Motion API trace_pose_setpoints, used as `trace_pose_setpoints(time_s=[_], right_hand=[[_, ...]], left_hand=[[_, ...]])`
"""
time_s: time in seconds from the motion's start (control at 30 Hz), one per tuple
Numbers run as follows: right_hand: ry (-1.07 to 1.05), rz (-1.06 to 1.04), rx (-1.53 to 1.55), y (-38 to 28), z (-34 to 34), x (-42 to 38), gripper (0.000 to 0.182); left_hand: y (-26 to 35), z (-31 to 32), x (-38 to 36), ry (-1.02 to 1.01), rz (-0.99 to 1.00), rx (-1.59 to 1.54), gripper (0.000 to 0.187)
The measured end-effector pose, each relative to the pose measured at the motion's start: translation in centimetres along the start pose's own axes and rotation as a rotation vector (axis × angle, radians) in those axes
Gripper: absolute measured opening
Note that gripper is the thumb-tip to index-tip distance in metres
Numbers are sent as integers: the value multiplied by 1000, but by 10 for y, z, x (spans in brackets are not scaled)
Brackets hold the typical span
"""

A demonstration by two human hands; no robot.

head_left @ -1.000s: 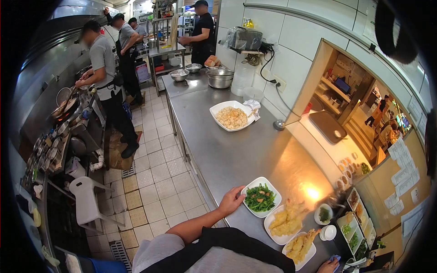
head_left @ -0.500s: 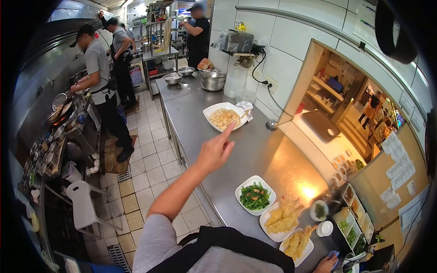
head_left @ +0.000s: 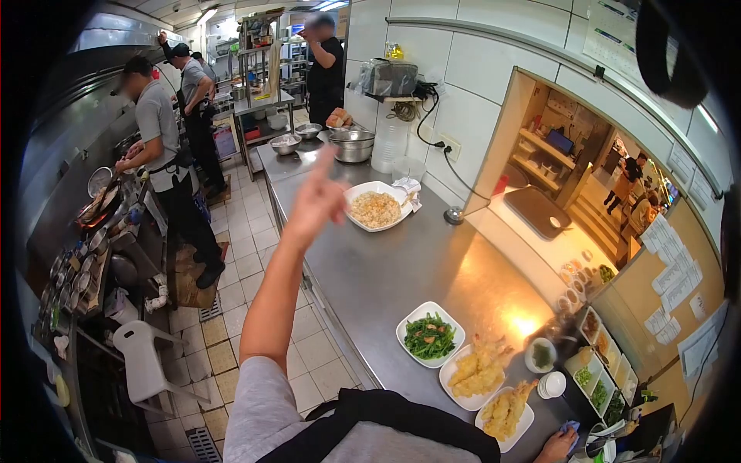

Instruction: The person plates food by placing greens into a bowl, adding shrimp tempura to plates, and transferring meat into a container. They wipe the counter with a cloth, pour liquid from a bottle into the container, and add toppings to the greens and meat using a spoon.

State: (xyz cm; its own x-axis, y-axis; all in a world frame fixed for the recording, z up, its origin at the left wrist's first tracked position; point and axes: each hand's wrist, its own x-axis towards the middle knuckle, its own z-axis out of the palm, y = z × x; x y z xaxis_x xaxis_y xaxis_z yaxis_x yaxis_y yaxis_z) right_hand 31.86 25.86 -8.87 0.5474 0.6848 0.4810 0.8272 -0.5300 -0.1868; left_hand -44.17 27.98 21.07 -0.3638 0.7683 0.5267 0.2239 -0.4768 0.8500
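My left hand (head_left: 316, 202) is raised over the steel counter with its index finger stretched out and nothing held; motion blurs it. It appears just left of a white dish of fried rice (head_left: 375, 210). At the bottom right, my right hand (head_left: 554, 447) grips a blue cloth (head_left: 570, 432) and is partly cut off. Nearer to me stand a white dish of cooked greens (head_left: 430, 333) and two white plates of battered, fried shrimp, one farther (head_left: 477, 370) and one closer (head_left: 506, 413).
Metal bowls (head_left: 352, 145) stand at the counter's far end. Topping containers (head_left: 598, 386) line the right, below a serving window (head_left: 540, 208). Co-workers, one at the stove (head_left: 158, 131), stand across the aisle on the left. A white stool (head_left: 150, 351) stands there too.
My left hand has swung left and farther out, from pointing at the fried rice to beside its dish. My right hand stays at the blue cloth. The view has shifted slightly.
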Motion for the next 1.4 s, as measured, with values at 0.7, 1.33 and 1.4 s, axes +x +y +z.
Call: trace_pose_setpoints(time_s=[0.7,1.33,1.4], right_hand=[[28,-38,16,-12,-14,-3,25],[-34,-90,19,9,2,5,36],[19,-121,-43,25,12,6,36]], left_hand=[[-241,50,-144,167,-401,618,64],[-238,83,-182,104,-67,924,20],[-240,90,-233,75,-66,908,18]])
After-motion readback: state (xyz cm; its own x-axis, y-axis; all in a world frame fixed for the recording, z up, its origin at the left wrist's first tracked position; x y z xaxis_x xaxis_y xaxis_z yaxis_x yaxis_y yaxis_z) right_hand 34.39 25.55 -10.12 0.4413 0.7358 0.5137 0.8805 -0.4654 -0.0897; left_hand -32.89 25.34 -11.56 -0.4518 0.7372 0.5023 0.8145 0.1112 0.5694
